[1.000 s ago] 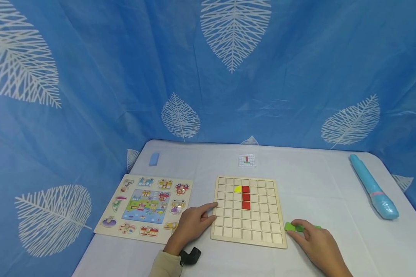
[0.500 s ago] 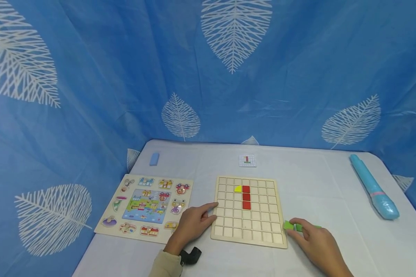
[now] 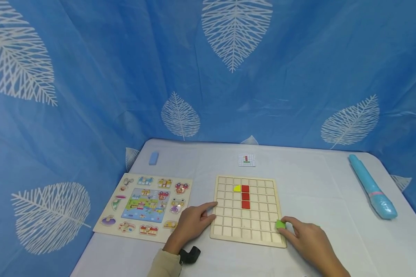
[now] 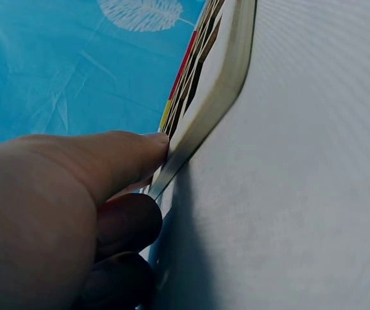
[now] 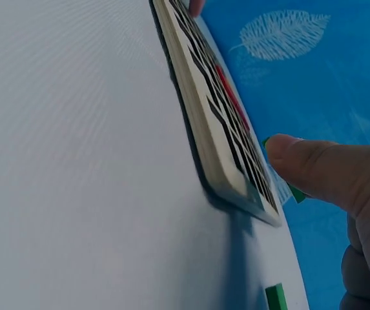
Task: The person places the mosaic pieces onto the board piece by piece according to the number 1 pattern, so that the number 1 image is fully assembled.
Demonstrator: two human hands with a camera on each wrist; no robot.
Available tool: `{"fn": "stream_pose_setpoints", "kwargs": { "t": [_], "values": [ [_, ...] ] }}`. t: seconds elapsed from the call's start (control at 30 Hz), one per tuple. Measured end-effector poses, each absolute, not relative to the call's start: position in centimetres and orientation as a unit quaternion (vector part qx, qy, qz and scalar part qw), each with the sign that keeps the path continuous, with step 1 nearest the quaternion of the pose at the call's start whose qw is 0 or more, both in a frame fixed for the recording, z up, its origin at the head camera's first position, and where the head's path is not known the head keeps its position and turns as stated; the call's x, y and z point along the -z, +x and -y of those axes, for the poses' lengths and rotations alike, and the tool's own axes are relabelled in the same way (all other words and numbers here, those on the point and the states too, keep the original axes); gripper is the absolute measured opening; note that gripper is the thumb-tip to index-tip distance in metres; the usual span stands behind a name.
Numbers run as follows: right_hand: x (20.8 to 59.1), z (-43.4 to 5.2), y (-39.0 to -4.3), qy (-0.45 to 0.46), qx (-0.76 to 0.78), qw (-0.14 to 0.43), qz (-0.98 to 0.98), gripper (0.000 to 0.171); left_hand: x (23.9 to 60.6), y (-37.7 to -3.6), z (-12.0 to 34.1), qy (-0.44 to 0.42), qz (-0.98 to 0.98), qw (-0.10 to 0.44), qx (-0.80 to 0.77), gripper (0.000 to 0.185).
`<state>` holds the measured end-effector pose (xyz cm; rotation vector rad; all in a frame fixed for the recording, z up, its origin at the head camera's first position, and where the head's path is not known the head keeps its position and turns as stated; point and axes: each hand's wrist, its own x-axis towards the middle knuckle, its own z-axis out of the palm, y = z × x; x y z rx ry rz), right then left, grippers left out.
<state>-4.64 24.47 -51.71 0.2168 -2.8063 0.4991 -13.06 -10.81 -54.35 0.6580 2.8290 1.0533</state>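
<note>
A wooden grid board (image 3: 227, 232) lies in the middle of the table. In it, a yellow tile with a curved side (image 3: 237, 188) sits beside the top of a column of red square tiles (image 3: 245, 196). My left hand (image 3: 190, 223) rests with thumb and extended index finger against the board's left edge; the left wrist view shows the thumb (image 4: 136, 155) at that edge. My right hand (image 3: 310, 240) pinches a green tile (image 3: 280, 224) over the board's lower right border. Another green piece (image 5: 276, 297) lies on the table near the right hand, mostly hidden in the head view.
Behind the board lies a small pattern card (image 3: 247, 160). A picture puzzle board (image 3: 100, 226) is at the left, with a blue block (image 3: 153, 158) behind it. Far right lies a light-blue microphone-shaped object (image 3: 372, 186). Blue leaf-print cloth (image 3: 280, 77) hangs around the table.
My right hand has picked up the green tile from beside the board and moved it left over the board's right edge. The left hand stays in place.
</note>
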Motion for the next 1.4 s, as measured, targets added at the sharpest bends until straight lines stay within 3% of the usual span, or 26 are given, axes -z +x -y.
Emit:
{"fn": "stream_pose_setpoints", "kwargs": {
  "t": [0.53, 1.03, 1.4],
  "values": [
    [51.0, -21.2, -7.0, 0.156, -0.220, 0.143, 0.952, 0.026, 54.5, -13.0, 10.8, 0.207, -0.914, 0.034, -0.347, 0.038],
    [51.0, -17.4, -9.3, 0.166, -0.268, 0.046, 0.948, 0.023, 54.6, -13.2, 10.9, 0.212, -0.913, 0.030, -0.347, 0.038],
    [52.1, -16.2, -10.7, 0.165, -0.274, 0.032, 0.947, 0.023, 54.6, -13.1, 10.8, 0.207, -0.916, 0.030, -0.343, 0.038]
  ]
}}
